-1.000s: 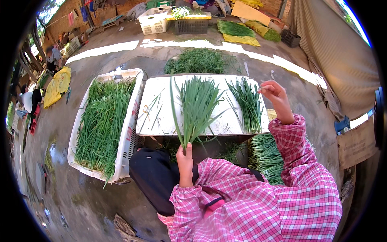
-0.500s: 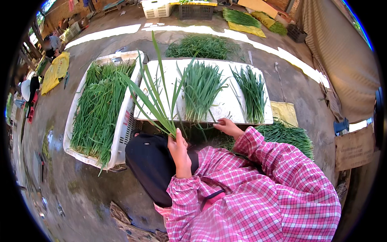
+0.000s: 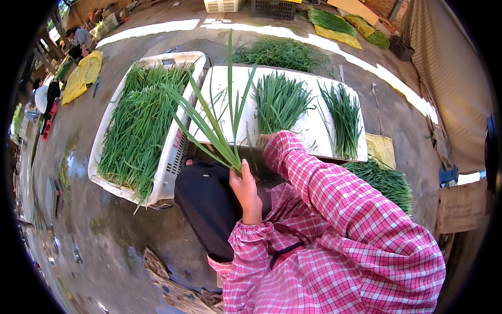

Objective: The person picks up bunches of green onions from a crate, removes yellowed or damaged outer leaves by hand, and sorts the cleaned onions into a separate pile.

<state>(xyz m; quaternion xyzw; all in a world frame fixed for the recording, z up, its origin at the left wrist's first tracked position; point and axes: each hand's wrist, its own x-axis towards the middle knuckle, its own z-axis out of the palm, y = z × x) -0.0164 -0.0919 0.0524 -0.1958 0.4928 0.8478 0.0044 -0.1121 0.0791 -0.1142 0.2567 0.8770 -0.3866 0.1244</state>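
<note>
In the head view, the left hand (image 3: 246,187), in front of the white surface's (image 3: 312,129) near edge, has thumb and fingers closed around the base of a small bunch of flat-leaved chives (image 3: 228,153); its leaves fan upward across the surface's left part. The right hand (image 3: 267,138) is at the surface's near edge, by the stem ends of the middle chive bundle (image 3: 281,102); the plaid sleeve (image 3: 324,178) hides most of it, so I cannot tell how open it is or whether it has hold of anything. A slimmer chive bundle (image 3: 343,121) lies at the surface's right end, and a white crate (image 3: 167,158) full of chives stands along its left side.

For good handling, a light pinch low on the stems looks best: firm enough that none slips, soft enough not to bruise them. The held leaves splay widely, so evening their bases seems worthwhile. The right hand would do well to touch stem ends only, leaving the bundles on the surface aligned and apart
</note>
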